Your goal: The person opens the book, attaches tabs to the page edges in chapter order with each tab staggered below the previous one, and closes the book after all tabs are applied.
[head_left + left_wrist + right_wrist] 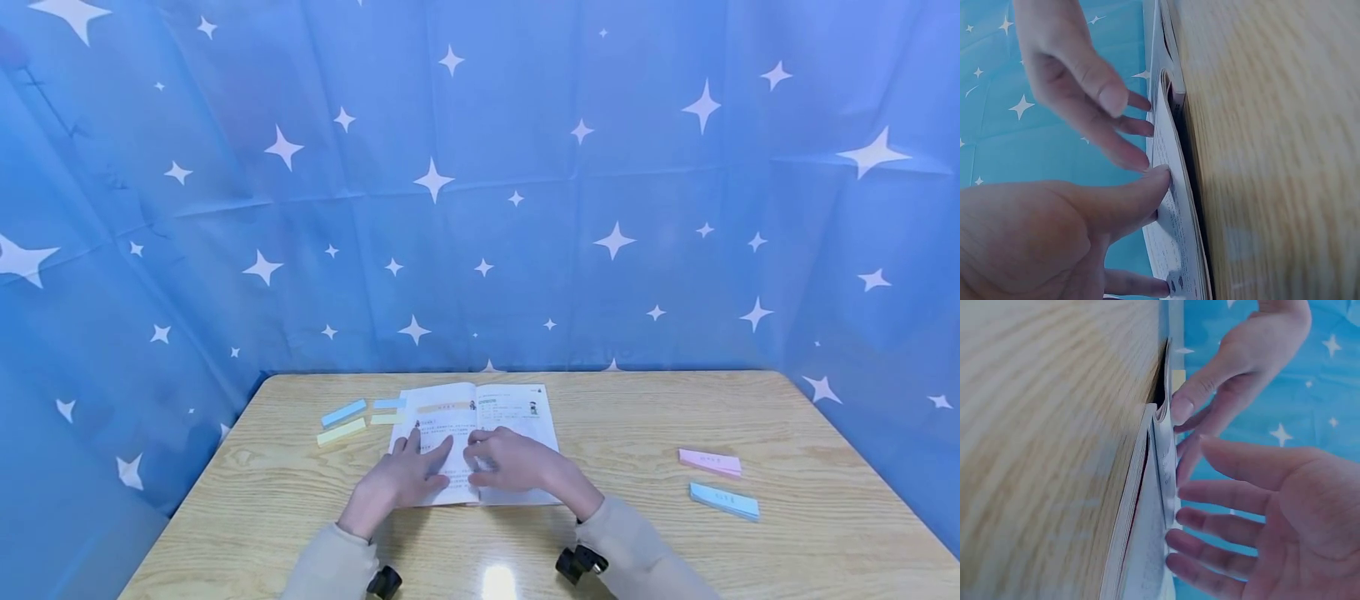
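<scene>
An open book (517,417) with printed text and small pictures lies on the wooden table. My left hand (408,475) rests on its left page with the fingers spread; in the left wrist view the thumb and fingertips touch the paper. My right hand (517,460) is near the middle fold, its fingers reaching toward the left page. In the right wrist view, the fingertips of the right hand (1260,519) meet the page by the fold, and the thumb stands off the paper. Neither hand grips anything. The palms hide part of the lower pages.
Left of the book lie a blue sticky-note strip (344,412) and a yellow strip (341,432). Blue tabs (388,403) and yellow tabs (386,419) stick out at its left edge. A pink pad (709,462) and a blue pad (724,501) lie at the right. A starry blue curtain (525,225) hangs behind.
</scene>
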Motion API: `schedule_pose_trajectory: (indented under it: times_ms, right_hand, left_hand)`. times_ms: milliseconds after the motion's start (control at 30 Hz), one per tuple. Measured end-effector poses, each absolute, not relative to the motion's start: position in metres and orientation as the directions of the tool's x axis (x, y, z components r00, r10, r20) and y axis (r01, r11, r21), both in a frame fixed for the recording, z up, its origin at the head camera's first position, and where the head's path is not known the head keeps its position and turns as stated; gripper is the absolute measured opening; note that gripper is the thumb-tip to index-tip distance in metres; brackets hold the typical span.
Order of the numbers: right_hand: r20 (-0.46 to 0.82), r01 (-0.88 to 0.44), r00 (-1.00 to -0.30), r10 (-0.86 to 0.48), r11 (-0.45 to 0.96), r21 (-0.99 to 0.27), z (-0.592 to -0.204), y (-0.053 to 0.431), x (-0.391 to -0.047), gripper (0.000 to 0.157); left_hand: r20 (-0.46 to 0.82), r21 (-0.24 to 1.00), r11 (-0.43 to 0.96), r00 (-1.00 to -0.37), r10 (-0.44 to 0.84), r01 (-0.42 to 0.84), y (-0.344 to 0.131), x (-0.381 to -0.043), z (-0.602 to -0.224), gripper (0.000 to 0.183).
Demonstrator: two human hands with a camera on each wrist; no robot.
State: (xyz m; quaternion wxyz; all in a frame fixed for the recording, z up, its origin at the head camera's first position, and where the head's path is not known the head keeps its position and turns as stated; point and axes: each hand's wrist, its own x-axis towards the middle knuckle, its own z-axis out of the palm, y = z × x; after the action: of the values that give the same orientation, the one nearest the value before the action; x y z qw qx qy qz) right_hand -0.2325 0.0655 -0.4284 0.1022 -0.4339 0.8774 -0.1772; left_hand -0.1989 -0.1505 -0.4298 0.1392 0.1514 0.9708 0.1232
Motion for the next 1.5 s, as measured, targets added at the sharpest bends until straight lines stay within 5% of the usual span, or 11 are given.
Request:
schedule_pose_trajectory:
  times_ms: [300, 600, 833, 1500]
  right_hand:
    - [-0.020, -0.597, -0.715, -0.699, 0.626, -0.501, -0.425, 0.061, -0.256, 0.037]
    - [-0.084, -0.535, -0.757, -0.648, 0.688, -0.490, -0.432, 0.055, -0.293, 0.050]
    - [-0.197, -0.421, -0.779, -0.595, 0.730, -0.538, -0.443, 0.060, -0.311, 0.078]
    - [-0.219, -0.417, -0.811, -0.542, 0.799, -0.434, -0.450, 0.049, -0.320, 0.086]
  left_hand:
    - [-0.219, 0.252, 0.932, -0.922, 0.319, 0.263, -0.149, -0.197, -0.429, 0.056]
    - [-0.229, 0.231, 0.938, -0.923, 0.309, 0.257, -0.147, -0.197, -0.432, 0.056]
    - [-0.259, 0.224, 0.948, -0.925, 0.279, 0.224, -0.147, -0.196, -0.434, 0.057]
    - [-0.246, 0.122, 0.976, -0.947, 0.207, 0.182, -0.144, -0.189, -0.430, 0.054]
